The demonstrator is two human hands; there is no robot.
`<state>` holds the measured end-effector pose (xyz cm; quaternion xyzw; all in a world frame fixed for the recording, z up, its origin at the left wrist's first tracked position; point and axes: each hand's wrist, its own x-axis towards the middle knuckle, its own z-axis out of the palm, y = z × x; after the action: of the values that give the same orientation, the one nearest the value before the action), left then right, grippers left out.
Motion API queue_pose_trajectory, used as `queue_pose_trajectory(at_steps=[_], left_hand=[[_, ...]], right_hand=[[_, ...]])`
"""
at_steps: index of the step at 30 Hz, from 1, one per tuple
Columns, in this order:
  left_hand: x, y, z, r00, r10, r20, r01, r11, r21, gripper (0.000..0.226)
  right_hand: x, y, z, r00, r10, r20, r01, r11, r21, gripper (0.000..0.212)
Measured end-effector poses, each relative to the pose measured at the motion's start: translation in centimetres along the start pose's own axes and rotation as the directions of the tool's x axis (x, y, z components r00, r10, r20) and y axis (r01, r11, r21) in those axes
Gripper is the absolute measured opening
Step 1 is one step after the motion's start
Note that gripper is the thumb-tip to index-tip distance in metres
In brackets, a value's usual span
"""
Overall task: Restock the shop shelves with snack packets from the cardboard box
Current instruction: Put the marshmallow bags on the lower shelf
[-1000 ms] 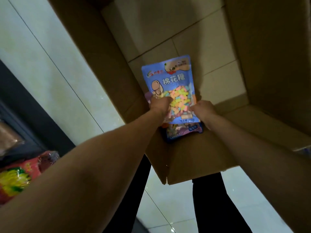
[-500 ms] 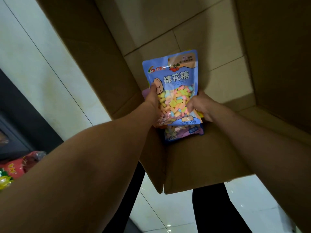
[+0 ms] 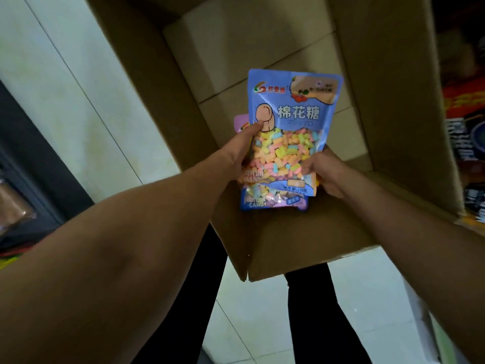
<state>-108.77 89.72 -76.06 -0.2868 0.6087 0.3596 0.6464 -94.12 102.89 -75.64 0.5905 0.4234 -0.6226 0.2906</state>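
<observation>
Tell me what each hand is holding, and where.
Both hold a stack of marshmallow packets: left hand grips its left edge, thumb on the front; right hand grips its lower right edge.

Head view, looking down into an open cardboard box (image 3: 296,240) standing on a pale tiled floor (image 3: 86,101). Both hands hold a stack of snack packets above the box opening. The left hand (image 3: 242,149) grips the stack's left edge, thumb on the front of the top blue packet (image 3: 291,122), which shows multicoloured sweets through a clear window. The right hand (image 3: 324,170) grips the lower right edge. A second packet (image 3: 273,200) protrudes below the first. Dark trouser legs (image 3: 312,311) stand beneath the box.
</observation>
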Motion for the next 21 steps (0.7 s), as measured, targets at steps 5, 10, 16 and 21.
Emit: queue_pose_trajectory(at_steps=[5, 10, 16, 21], left_hand=[[-7.5, 3.3, 0.5, 0.990, 0.094, 0.108, -0.092, 0.996, -0.020, 0.043], [-18.6, 6.1, 0.3, 0.931, 0.254, 0.261, -0.220, 0.963, -0.153, 0.046], [-35.8, 7.6, 1.5, 0.799, 0.441, 0.409, -0.353, 0.894, -0.275, 0.072], [-49.5, 6.8, 3.6, 0.705, 0.567, 0.427, -0.409, 0.816, -0.408, 0.078]], right_hand=[[-7.8, -4.1, -1.4, 0.987, -0.158, -0.012, 0.158, 0.983, 0.091, 0.074], [-18.7, -8.8, -2.3, 0.962, -0.270, -0.029, 0.272, 0.959, 0.085, 0.089], [-34.7, -13.2, -4.0, 0.880, -0.476, 0.007, 0.476, 0.879, -0.021, 0.097], [-48.9, -14.2, -6.1, 0.818, -0.572, 0.057, 0.570, 0.820, 0.057, 0.088]])
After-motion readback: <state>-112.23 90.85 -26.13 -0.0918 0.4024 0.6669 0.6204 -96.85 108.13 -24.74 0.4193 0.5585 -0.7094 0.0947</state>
